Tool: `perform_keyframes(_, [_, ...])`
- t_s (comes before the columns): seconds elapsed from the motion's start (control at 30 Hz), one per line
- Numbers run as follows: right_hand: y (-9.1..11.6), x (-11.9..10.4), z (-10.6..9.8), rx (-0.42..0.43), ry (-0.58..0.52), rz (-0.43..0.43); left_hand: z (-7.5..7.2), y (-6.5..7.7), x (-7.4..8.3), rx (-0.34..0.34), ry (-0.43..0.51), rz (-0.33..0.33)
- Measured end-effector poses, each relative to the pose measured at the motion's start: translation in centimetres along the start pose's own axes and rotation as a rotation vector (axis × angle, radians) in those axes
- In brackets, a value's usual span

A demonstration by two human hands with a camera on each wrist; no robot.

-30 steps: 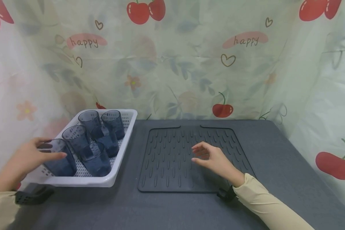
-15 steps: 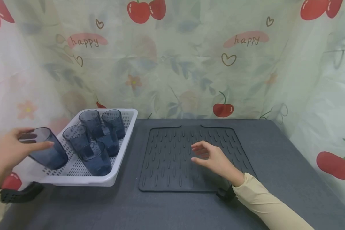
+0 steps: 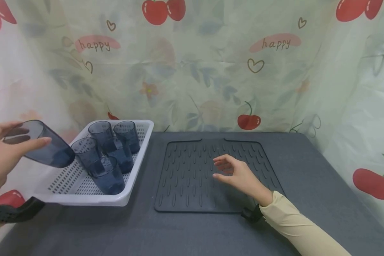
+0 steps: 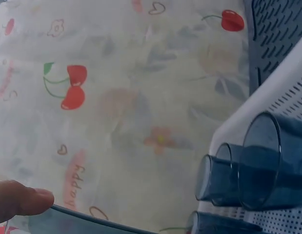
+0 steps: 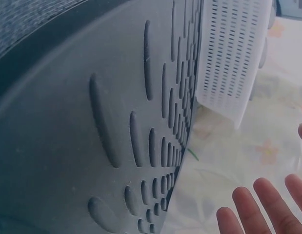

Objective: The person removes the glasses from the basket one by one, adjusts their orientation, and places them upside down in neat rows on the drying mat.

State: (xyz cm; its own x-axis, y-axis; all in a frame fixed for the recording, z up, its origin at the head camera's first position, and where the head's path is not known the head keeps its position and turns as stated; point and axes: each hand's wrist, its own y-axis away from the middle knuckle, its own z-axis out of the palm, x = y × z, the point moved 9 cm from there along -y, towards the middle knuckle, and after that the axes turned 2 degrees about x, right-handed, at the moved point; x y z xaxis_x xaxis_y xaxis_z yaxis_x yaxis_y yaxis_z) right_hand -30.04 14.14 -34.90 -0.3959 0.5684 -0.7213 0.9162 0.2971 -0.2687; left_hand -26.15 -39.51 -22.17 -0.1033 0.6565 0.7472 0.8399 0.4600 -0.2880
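Observation:
My left hand (image 3: 3,153) grips a blue-tinted drinking glass (image 3: 52,151) near its rim, thumb along the near side. The glass is tilted, its base to the right, above the left part of the white basket (image 3: 115,201). Several matching glasses (image 3: 108,177) stand in that basket. In the left wrist view, a thumb (image 4: 24,199) lies at the rim of the held glass (image 4: 92,224). Over the dark ridged drying mat (image 3: 179,185) hovers my right hand (image 3: 236,174), fingers loosely bent with nothing between them; its fingertips (image 5: 248,209) show in the right wrist view.
The basket stands on the left of the dark grey table (image 3: 179,234), with the mat to its right. A printed curtain (image 3: 192,71) hangs behind the table and along both sides. Black straps (image 3: 252,214) sit on both wrists.
My left hand has lifted one glass from the basket's near left corner, moving up and to the left and tilting it. The right hand has stayed over the mat.

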Motion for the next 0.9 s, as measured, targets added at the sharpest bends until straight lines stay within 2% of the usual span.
perform_keyframes(0.1, [0.0, 0.0, 0.0, 0.004, -0.004, 0.0, -0.1, 0.2, 0.2, 0.015, 0.04, -0.012])
perform_keyframes(0.27, [-0.1, -0.1, 0.1, 0.001, -0.015, -0.006, -0.2, 2.4, 2.8, -0.013, 0.124, -0.06])
perform_keyframes(0.43, [-0.2, -0.3, 0.0, 0.001, -0.022, -0.014, 0.2, 3.9, 5.1, -0.033, 0.157, 0.001])
perform_keyframes(0.5, [-0.2, -0.4, -0.1, 0.002, -0.023, -0.018, 0.5, 4.3, 6.2, -0.039, 0.249, 0.057])
perform_keyframes(0.57, [-0.2, -0.4, -0.2, 0.002, -0.025, -0.021, 1.0, 4.7, 7.2, -0.045, 0.376, 0.091])
perform_keyframes(0.63, [-0.2, -0.5, -0.2, 0.003, -0.025, -0.023, 1.6, 4.9, 8.1, -0.062, 0.554, 0.119])
perform_keyframes(0.67, [-0.2, -0.6, -0.3, 0.004, -0.027, -0.024, 2.0, 5.1, 8.4, -0.064, 0.595, 0.125])
perform_keyframes(0.73, [-0.2, -0.7, -0.3, 0.004, -0.028, -0.027, 2.8, 5.4, 8.9, -0.077, 0.667, 0.124])
perform_keyframes(0.87, [-0.2, -0.8, -0.3, 0.005, -0.026, -0.035, 4.5, 6.5, 9.4, -0.117, 0.656, 0.11])
perform_keyframes(0.9, [-0.2, -0.8, -0.3, 0.005, -0.025, -0.037, 5.0, 6.8, 9.6, -0.128, 0.679, 0.106])
